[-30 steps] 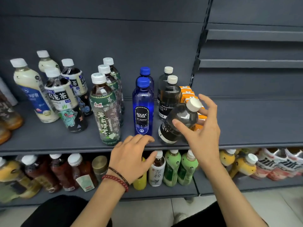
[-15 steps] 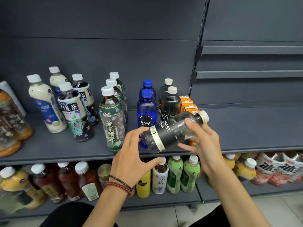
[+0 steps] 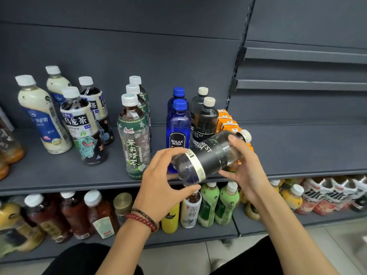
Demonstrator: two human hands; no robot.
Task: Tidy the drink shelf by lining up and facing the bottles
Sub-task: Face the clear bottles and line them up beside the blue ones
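A dark Forest Soda bottle (image 3: 210,157) with a cream cap lies almost on its side in the air, just in front of the grey shelf (image 3: 59,179). My left hand (image 3: 164,183) grips its base and my right hand (image 3: 246,171) grips its upper part near the cap. Behind it two more Forest Soda bottles (image 3: 205,122) stand upright in a row, with two blue Bolsa Soda bottles (image 3: 178,124) to their left. Further left stand green jasmine tea bottles (image 3: 134,135), oolong tea bottles (image 3: 83,126) and milky white bottles (image 3: 42,116).
Small orange cartons (image 3: 226,121) sit behind the held bottle. The shelf to the right (image 3: 307,147) holds nothing. A lower shelf (image 3: 178,237) is packed with green, yellow, red and brown drinks. Amber bottles (image 3: 10,149) stand at the far left edge.
My right hand has lifted the Forest Soda bottle off the shelf and tipped it sideways. My left hand has left the shelf edge and taken hold of its base.
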